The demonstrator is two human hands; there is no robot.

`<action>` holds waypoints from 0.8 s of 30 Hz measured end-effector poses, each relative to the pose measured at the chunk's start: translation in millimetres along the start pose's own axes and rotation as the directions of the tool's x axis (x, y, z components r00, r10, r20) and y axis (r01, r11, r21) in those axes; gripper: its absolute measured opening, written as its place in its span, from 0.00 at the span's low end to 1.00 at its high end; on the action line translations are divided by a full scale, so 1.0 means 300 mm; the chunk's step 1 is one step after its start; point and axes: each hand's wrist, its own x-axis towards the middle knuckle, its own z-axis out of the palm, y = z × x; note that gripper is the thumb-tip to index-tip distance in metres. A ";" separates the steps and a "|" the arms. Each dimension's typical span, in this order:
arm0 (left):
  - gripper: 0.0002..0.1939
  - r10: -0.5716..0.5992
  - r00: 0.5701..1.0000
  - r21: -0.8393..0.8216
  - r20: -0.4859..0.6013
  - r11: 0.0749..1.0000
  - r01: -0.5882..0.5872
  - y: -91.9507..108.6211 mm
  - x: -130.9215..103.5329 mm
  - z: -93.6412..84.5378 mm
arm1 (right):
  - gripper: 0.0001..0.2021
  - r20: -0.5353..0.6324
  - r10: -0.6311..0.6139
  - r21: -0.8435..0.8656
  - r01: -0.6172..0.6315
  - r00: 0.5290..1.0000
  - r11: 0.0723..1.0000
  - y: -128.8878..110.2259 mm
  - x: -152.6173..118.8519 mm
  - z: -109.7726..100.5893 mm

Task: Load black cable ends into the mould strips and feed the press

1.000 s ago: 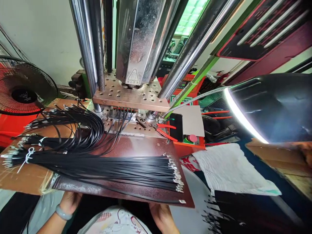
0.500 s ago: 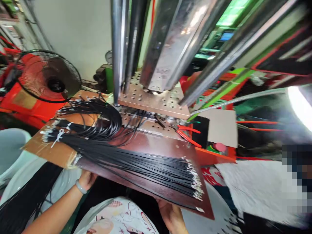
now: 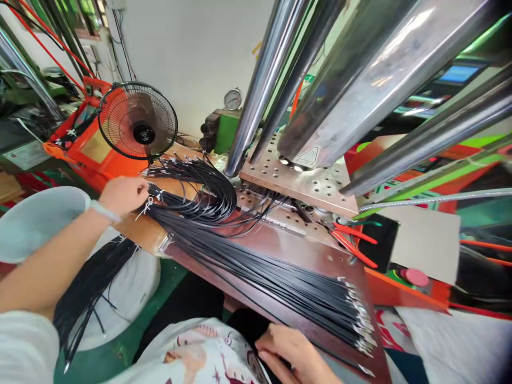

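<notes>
My left hand is closed over the tied end of a bundle of black cables, beside its white tie. The hand covers the cable tips there. The bundle lies fanned out across a dark red-brown board, its white-tipped far ends near the right edge. Over my lap, close to the board's front edge, is my right hand with fingers curled in; whether they hold anything is hidden. A second, curved bundle of black cables rests behind the first.
Behind the board stands a press with steel columns and a drilled plate. Red-handled pliers lie at the right. A fan stands at the back left. More black cables hang over a white tub; another bucket is beyond.
My left hand has gone from under the board's front edge up to the cables' tied end. My right hand has come away from the board's underside. The view has turned left.
</notes>
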 end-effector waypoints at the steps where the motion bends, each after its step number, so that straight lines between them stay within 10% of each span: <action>1: 0.12 -0.047 0.997 0.099 0.059 0.994 0.041 -0.032 0.049 -0.012 | 0.09 0.010 -0.062 -0.025 0.062 0.998 0.998 -0.022 0.058 -0.036; 5: 0.18 0.085 0.977 0.164 0.197 0.979 -0.118 -0.017 0.085 0.014 | 0.07 0.038 -0.195 -0.130 0.198 0.980 0.972 -0.110 0.293 -0.133; 10: 0.23 0.171 0.984 0.121 0.044 0.977 -0.175 0.063 -0.004 0.089 | 0.06 -0.129 -0.354 -0.241 0.317 0.926 0.917 -0.225 0.540 -0.225; 16: 0.21 0.327 0.937 -0.121 -0.123 0.932 -0.341 0.075 -0.064 0.153 | 0.05 -0.387 -0.187 -0.141 0.142 0.903 0.980 -0.267 0.650 -0.297; 19: 0.25 0.465 0.879 -0.211 -0.108 0.853 -0.478 0.145 -0.105 0.156 | 0.07 -0.425 -0.118 -0.017 0.123 0.898 0.992 -0.279 0.711 -0.265; 24: 0.29 0.617 0.787 -0.197 -0.011 0.770 -0.606 0.258 -0.170 0.176 | 0.09 -0.108 -0.231 -0.017 0.231 0.967 0.973 -0.237 0.951 -0.068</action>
